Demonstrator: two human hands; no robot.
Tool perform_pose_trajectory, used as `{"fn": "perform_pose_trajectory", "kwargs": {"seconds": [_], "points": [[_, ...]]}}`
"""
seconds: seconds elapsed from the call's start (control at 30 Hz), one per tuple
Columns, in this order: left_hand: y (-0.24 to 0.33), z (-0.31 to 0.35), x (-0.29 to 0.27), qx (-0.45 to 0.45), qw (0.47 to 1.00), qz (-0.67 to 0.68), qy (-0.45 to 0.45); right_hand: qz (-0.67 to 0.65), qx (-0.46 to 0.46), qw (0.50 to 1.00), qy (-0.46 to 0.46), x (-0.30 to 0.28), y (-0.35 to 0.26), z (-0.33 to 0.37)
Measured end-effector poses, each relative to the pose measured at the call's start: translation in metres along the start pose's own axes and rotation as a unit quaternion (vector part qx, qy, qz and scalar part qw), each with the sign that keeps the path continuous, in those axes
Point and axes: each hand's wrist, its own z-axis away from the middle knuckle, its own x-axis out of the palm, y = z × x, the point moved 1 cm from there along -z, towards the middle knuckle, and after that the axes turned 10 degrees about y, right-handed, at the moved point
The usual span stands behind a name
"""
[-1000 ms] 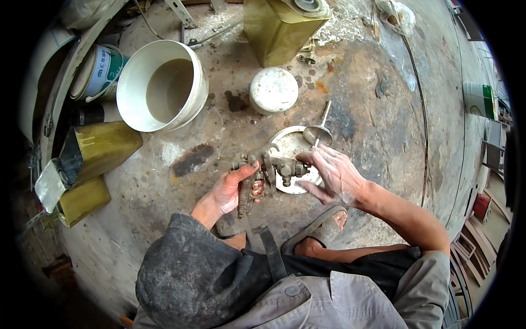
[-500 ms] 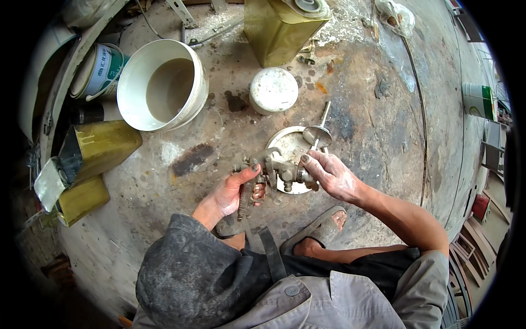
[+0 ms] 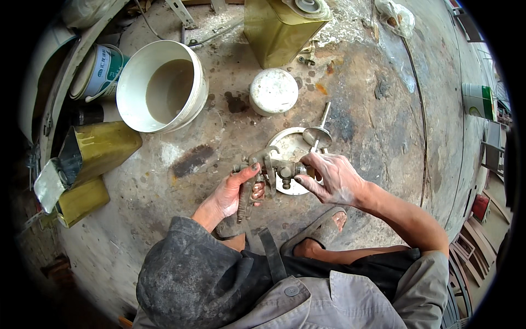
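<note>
A worn metal spray gun (image 3: 270,164) is held up in front of me by its handle, with my left hand (image 3: 234,189) closed around it. My right hand (image 3: 338,178) grips the nozzle end of the gun between thumb and fingers; its other fingers curl behind. Below the gun lies a round white lid (image 3: 286,141) on the floor, partly hidden by gun and hand. A round metal cup lid with a thin tube (image 3: 317,135) rests at its right edge, the tube pointing away from me.
A white bucket of cloudy liquid (image 3: 127,93) stands at the left, near cut-open yellow tins (image 3: 107,149). A white round tub (image 3: 274,92) and a tall yellow can (image 3: 274,38) stand ahead. A dark cable (image 3: 419,109) runs along the right. My sandalled foot (image 3: 315,233) is close below.
My right hand has rolled over at the nozzle end, its fingers now higher over the front and its thumb lower. The left hand and the gun have hardly moved.
</note>
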Motion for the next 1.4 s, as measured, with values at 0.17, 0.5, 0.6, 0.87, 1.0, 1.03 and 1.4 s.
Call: {"fn": "perform_pose_trajectory", "kwargs": {"seconds": [0.17, 0.5, 0.6, 0.87, 1.0, 1.03, 1.4], "points": [[0.003, 0.003, 0.009, 0.012, 0.999, -0.024, 0.031, -0.013, -0.087, 0.995, 0.054, -0.005, 0.002, -0.002], [0.005, 0.001, 0.001, -0.014, 1.000, 0.013, -0.006, 0.025, -0.086, 0.995, 0.041, 0.007, 0.008, 0.005], [0.006, -0.001, 0.000, -0.044, 0.997, 0.047, -0.041, 0.020, -0.079, 0.995, 0.056, 0.007, 0.004, 0.004], [0.004, 0.002, 0.003, -0.034, 0.999, 0.030, -0.020, -0.007, -0.044, 0.998, 0.053, 0.005, -0.006, 0.004], [0.010, 0.008, 0.010, -0.007, 1.000, -0.005, -0.003, -0.061, 0.071, 0.995, 0.028, 0.010, -0.009, 0.004], [0.011, 0.009, 0.011, 0.021, 0.999, -0.025, 0.016, -0.101, 0.157, 0.982, -0.003, 0.015, -0.010, 0.006], [0.009, 0.005, 0.007, 0.014, 0.999, -0.009, 0.046, -0.003, -0.013, 0.998, 0.053, 0.001, -0.007, 0.002]]}}
